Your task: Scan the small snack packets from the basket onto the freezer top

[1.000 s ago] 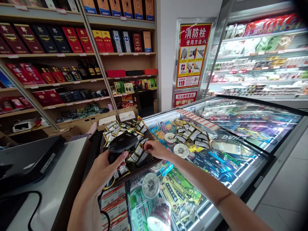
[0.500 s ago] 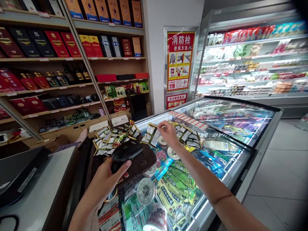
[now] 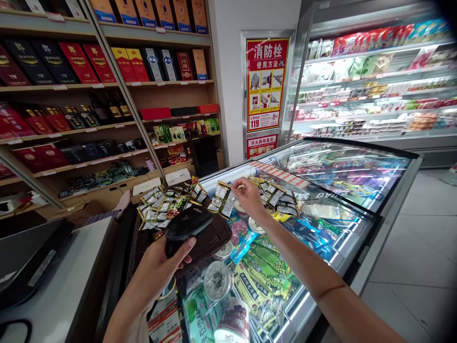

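My left hand (image 3: 166, 262) is wrapped round the handle of a black handheld barcode scanner (image 3: 187, 223), whose head points away from me toward the packets. Between thumb and fingertips, my right hand (image 3: 250, 197) pinches the edge of a small snack packet (image 3: 222, 199), its printed back with a barcode turned toward me. A brown woven basket (image 3: 214, 238) lies under the scanner, with several similar packets (image 3: 157, 209) heaped in it. To the right of my right hand, more packets (image 3: 278, 196) lie in a pile on the freezer's glass top.
A glass-topped chest freezer (image 3: 360, 267) holds ice cream bags and tubs (image 3: 217, 281). At left is a counter (image 3: 78, 281) with a black device (image 3: 32, 257). Shelves of boxed bottles (image 3: 85, 62) stand behind; a lit refrigerated display (image 3: 374, 90) is at back right. A person's foot (image 3: 124, 202) shows beyond the counter.
Both hands keep their grips, and the scanner and packet stay nearly in place. The packet has shifted very slightly to the left; the camera view has tilted a little.
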Available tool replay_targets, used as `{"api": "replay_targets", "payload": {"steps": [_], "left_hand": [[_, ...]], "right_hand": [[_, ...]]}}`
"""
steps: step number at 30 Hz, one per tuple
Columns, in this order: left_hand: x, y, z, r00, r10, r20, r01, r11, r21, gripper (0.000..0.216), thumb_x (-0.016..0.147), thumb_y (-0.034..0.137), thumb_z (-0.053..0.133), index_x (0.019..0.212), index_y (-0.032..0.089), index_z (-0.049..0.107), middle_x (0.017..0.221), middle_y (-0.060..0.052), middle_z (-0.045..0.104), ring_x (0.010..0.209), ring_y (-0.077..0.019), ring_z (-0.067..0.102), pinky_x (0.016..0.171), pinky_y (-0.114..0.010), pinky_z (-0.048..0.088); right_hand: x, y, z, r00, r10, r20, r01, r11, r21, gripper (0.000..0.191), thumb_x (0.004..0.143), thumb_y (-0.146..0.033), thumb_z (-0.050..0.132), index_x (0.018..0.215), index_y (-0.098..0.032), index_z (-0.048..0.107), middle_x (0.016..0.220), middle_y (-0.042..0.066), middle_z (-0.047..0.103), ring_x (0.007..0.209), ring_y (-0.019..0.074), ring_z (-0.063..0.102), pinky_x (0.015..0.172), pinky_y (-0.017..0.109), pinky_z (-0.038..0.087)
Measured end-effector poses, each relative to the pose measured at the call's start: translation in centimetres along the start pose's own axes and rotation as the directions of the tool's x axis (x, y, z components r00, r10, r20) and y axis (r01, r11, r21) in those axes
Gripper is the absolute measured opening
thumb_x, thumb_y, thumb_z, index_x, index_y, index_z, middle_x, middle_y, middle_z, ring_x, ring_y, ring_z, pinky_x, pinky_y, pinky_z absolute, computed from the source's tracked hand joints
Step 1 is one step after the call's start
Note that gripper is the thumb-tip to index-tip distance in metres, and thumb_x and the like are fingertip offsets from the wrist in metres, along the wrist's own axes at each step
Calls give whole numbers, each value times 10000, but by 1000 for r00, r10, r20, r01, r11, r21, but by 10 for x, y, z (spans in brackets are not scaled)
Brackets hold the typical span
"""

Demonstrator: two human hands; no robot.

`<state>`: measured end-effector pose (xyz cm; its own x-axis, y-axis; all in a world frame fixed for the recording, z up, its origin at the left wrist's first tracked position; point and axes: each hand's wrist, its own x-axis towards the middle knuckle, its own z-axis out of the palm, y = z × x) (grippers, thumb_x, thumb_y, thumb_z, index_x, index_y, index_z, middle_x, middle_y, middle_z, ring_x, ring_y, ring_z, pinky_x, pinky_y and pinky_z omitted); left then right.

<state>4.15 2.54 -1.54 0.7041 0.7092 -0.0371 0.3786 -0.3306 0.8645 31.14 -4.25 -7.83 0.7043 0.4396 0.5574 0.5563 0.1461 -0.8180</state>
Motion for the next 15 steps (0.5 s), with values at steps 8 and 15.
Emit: {"api": "replay_targets", "payload": {"steps": [8, 15], "left_hand": [[0, -2, -8, 998, -22, -57, 23, 1000, 8, 636, 661, 751, 687, 924, 174, 644, 726, -53, 717, 699, -245, 653, 601, -303, 451], [-3, -5, -25, 986, -65, -151, 73, 996, 49, 625, 682, 759, 681, 871, 165, 655, 643, -34, 702, 664, -218, 599, 596, -288, 420]], "right_hand": [[26, 29, -21, 998, -39, -45, 18, 915, -402, 169, 773, -54, 502, 775, -203, 585, 846, 36, 630, 823, 187, 576, 779, 302, 428], [33, 67, -49, 982, 158, -106, -183, 639, -747, 295, 863, 18, 432, 1030, -116, 636, 1068, 205, 609, 975, 283, 572, 793, 379, 395]]}}
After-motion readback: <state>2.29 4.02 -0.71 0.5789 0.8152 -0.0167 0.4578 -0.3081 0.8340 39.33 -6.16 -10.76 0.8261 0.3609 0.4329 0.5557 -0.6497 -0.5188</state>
